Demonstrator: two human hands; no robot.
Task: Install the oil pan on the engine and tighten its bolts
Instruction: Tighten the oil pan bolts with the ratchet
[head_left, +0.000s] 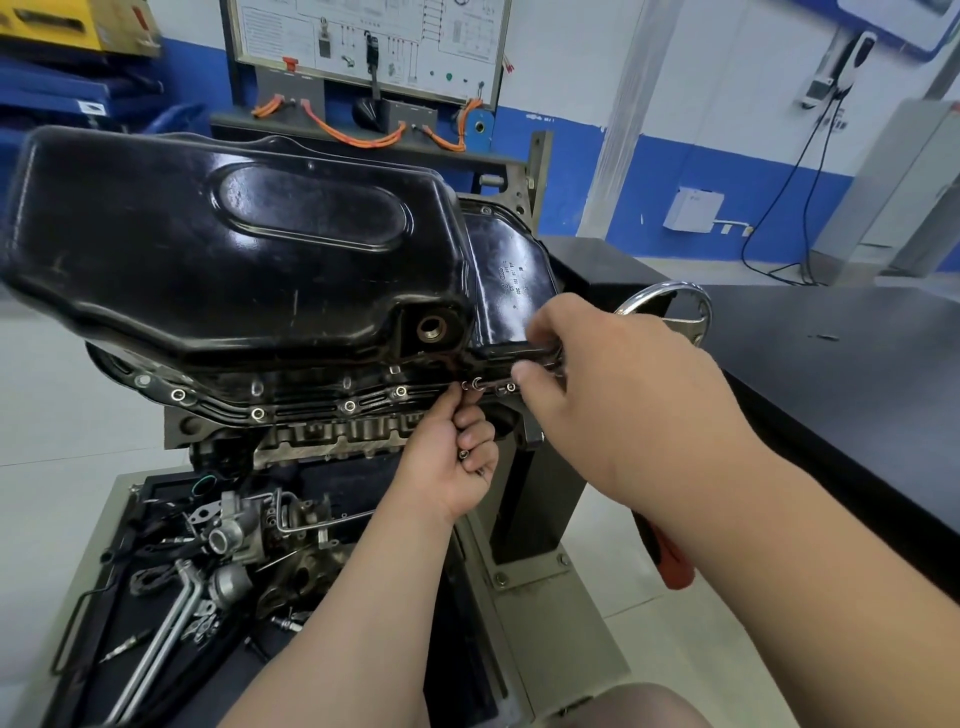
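Observation:
A black oil pan (234, 249) sits on the upturned engine (332, 434), its flange along the near edge. Several bolts (349, 406) stand in the flange holes. My left hand (452, 457) is just below the flange, fingers curled round spare bolts, with thumb and forefinger at a bolt (474, 385) in the flange. My right hand (613, 384) is at the pan's right end and grips a metal tool (540, 352) that lies against the flange. A round drain hole (431, 328) shows in the pan's side.
A tray (156, 571) under the engine holds loose engine parts, pipes and hoses. The engine stand's chrome handwheel (675, 306) is behind my right hand. A black bench (831, 374) lies to the right, with an orange-handled tool (670, 561) below my right forearm. A training board (363, 47) stands behind.

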